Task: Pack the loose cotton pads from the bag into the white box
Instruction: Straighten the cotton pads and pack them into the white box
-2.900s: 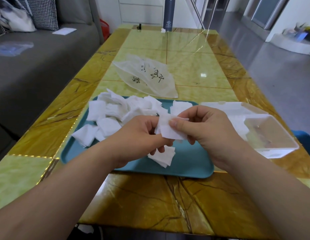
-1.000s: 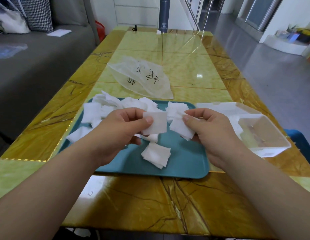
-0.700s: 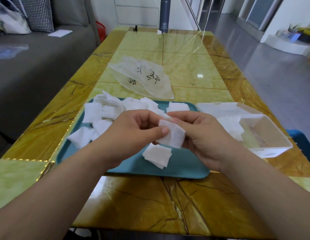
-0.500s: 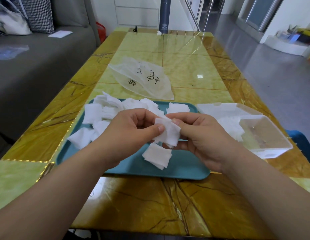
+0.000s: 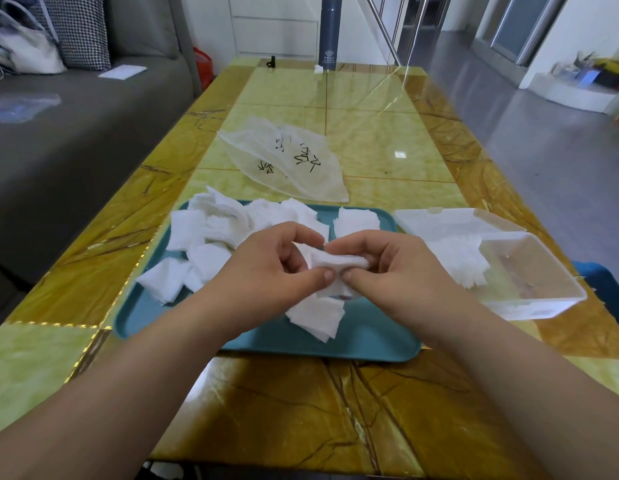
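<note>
change: half a second ago the thumbs were apart and the held pads (image 5: 335,263) faced the camera; now the thumbs meet tip to tip at the pads' near edge, and the pads lie flatter, edge towards the camera.
left hand (image 5: 266,268): fingers curled, thumb and fingertips pinching the left end of the held pads.
right hand (image 5: 394,271): fingers curled over the top, thumb below, pinching the right end of the same pads.
held pads: a thin white bundle between both hands, lifted above the middle of the tray (image 5: 370,327).
pile of pads (image 5: 225,226): loose and overlapping on the far left part of the tray.
small stack (image 5: 316,315): lying on the tray just below the hands.
box (image 5: 543,303): just right of the tray, its lid (image 5: 439,220) open and lying flat on the far side; some white pads lie at its left end.
bag (image 5: 283,161): flat on the table (image 5: 301,410), beyond the tray.
bottle (image 5: 328,32): upright at the table's far end.
sofa (image 5: 58,133): along the left.
</note>
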